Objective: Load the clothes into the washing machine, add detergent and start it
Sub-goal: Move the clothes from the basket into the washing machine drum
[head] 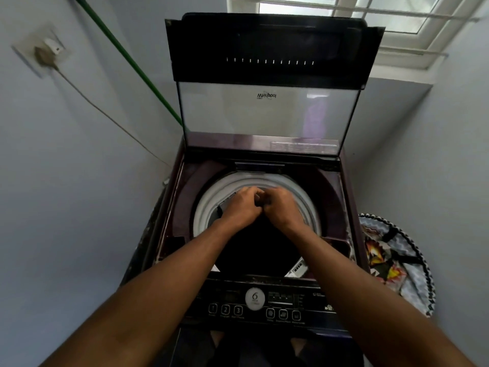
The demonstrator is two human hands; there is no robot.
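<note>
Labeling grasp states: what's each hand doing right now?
Left hand: fingers curled shut over the drum; contents cannot be told.
Right hand: same, touching the left.

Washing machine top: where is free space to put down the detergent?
Bare ledges of the washing machine flank the drum ring, left and right. The drum mouth is crowded by both hands. The control panel holds buttons.

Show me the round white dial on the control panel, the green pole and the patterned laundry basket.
Round white dial (254, 298), head view, its centre.
Green pole (137, 68), head view, mid-shaft.
Patterned laundry basket (420, 263), head view, right rim.
</note>
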